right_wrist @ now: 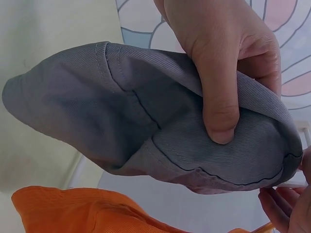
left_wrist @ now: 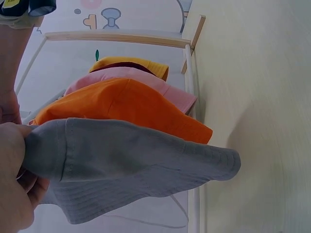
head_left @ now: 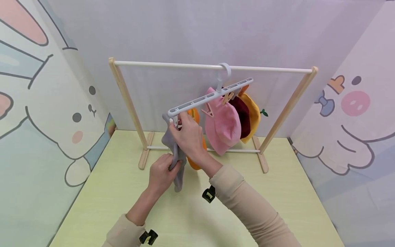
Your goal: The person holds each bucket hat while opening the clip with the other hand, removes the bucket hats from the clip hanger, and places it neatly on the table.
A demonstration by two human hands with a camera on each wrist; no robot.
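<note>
A grey bucket hat (head_left: 180,168) hangs below the left end of a pale grey clip hanger (head_left: 197,100). My left hand (head_left: 162,173) grips the hat by its side; in the right wrist view the left thumb (right_wrist: 221,116) presses on the fabric near the crown. Up at the hanger's end, my right hand (head_left: 189,137) pinches a small pale clip (head_left: 176,120) at the hat's upper edge. Part of that clip is hidden behind the fingers. Just behind the grey hat hangs an orange hat (left_wrist: 121,99), partly covered by the right hand in the head view.
Farther along the hanger hang a pink hat (head_left: 223,123), a dark red hat (head_left: 243,115) and a yellow hat (head_left: 254,116), with wooden and pink clips. A white rail (head_left: 166,64) on a wooden stand (head_left: 280,116) carries the hanger, above a pale yellow-green table (head_left: 114,192).
</note>
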